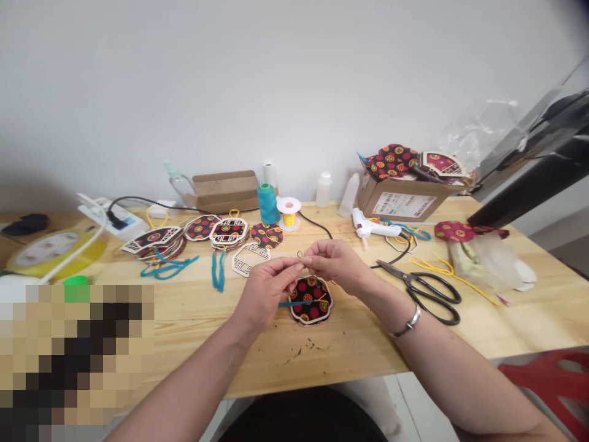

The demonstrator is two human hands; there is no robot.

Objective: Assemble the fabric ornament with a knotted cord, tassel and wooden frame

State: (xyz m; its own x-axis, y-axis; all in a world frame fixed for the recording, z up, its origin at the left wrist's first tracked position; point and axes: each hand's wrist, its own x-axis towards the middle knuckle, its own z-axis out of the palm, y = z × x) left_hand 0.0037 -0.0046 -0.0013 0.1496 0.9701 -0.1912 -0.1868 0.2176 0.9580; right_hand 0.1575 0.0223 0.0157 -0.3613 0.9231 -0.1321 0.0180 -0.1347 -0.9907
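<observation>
My left hand (269, 285) and my right hand (334, 264) meet fingertip to fingertip above the table, both closed in a pinch. Between them is a thin cord, whose small loop (300, 253) sticks up over the fingertips; its exact colour is hard to tell. Just below the hands lies a patterned fabric ornament (309, 312) with a pale lobed frame, partly covered by my left fingers. A blue cord (294, 304) and a short yellow string cross it. An openwork wooden frame (243, 261) lies beyond my left hand.
Black-handled scissors (414, 285) lie right of my right wrist, near a white glue gun (375, 227). Behind stand a blue thread cone (268, 204), a yellow cord spool (289, 215) and a cardboard box (391, 197). Finished-looking ornaments (154, 242) are stacked at left.
</observation>
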